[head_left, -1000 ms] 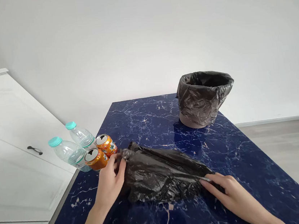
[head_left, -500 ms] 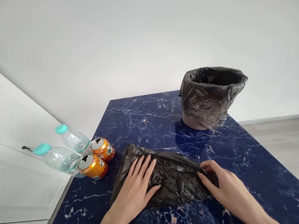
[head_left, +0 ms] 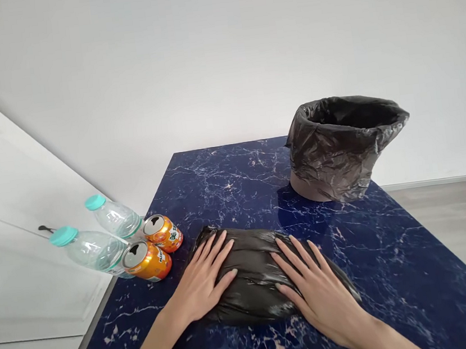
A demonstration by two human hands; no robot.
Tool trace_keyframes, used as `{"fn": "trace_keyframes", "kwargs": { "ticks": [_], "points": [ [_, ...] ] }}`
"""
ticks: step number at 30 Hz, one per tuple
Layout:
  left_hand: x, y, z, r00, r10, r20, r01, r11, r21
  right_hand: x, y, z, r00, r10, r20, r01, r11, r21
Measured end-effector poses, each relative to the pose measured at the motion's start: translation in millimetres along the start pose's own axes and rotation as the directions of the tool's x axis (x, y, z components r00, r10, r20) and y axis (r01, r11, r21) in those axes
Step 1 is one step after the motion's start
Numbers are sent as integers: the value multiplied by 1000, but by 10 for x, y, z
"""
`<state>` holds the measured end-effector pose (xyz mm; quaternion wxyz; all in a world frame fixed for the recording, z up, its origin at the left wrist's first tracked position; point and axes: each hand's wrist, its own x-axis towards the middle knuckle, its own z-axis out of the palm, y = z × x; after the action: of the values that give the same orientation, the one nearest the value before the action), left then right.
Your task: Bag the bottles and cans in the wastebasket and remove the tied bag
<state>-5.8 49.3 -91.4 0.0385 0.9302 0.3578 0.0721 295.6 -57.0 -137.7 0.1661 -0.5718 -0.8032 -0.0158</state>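
Note:
A black plastic garbage bag (head_left: 251, 274) lies flattened on the blue marbled table (head_left: 235, 188), near its front. My left hand (head_left: 204, 283) rests flat on the bag's left part, fingers spread. On the right part of the bag lies my right hand (head_left: 317, 286), palm down with its fingers stretched apart. Both hands press on the plastic without gripping it. Between them the bag's surface looks smooth, with a few creases running across. What is under the palms is hidden.
At the back right stands a trash bin (head_left: 309, 188) lined with a black bag (head_left: 336, 153). Two orange cans (head_left: 147, 261) with open tops and two clear bottles (head_left: 96, 251) with turquoise caps stand at the left edge. A white cabinet (head_left: 13, 224) is beside the table.
My right hand has let go of the bag's right edge and now lies flat on it, further left. The crumpled bag has become smoother. My left hand has shifted slightly left.

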Motion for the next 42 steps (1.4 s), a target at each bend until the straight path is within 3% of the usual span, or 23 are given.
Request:
{"fn": "trace_keyframes", "kwargs": {
  "ticks": [3, 6, 9, 12, 14, 17, 22, 25, 27, 29, 32, 34, 36, 42],
  "points": [
    [-46, -176, -12, 1000, 4, -3, -4, 1000, 7, 19, 123, -63, 998, -38, 50, 35, 997, 69],
    [-29, -188, -20, 1000, 8, -23, -7, 999, 44, 67, 183, -101, 997, -53, 64, 46, 993, 106],
    [44, 55, -57, 985, -30, -169, 47, 994, 99, 102, 191, -62, 997, -41, 69, 34, 994, 100],
    [160, 494, -121, 961, -35, -274, 52, 997, 55, 108, 159, -9, 998, -11, 62, 6, 997, 78],
    [236, 752, -132, 976, 59, -208, -62, 998, -5, 97, 144, -11, 998, -4, 63, -1, 996, 86],
    [271, 902, -57, 990, 90, -106, -97, 993, -65, 72, 214, -102, 992, -50, 113, 34, 989, 143],
    [-35, 723, 32, 999, 34, -34, -36, 997, -67, 64, 624, -338, 948, -215, 236, 149, 951, 269],
    [-324, 633, -44, 999, 26, -40, -29, 998, -58, 52, 702, -447, 955, -217, 200, 161, 952, 262],
    [-497, 607, -99, 997, 4, -72, -9, 998, -65, 17, 529, -513, 987, -140, 76, 121, 970, 210],
    [-640, 597, -128, 995, -13, -102, 5, 997, -74, -44, 197, -565, 995, -87, -47, 94, 982, 161],
    [-804, 593, -130, 993, -20, -116, 12, 997, -71, -166, -384, -538, 973, -228, -37, 231, 963, 136],
    [-896, 596, -123, 994, -14, -110, 8, 998, -57, -248, -698, -410, 935, -348, -68, 353, 928, 114],
    [-991, 613, -124, 994, 7, -108, -12, 999, -48, -325, -922, -215, 916, -369, -154, 384, 920, 77],
    [-1319, 833, -214, 963, 9, -269, -65, 978, -200, -587, -1318, 276, 908, -234, -346, 274, 959, 70]
  ]
}}
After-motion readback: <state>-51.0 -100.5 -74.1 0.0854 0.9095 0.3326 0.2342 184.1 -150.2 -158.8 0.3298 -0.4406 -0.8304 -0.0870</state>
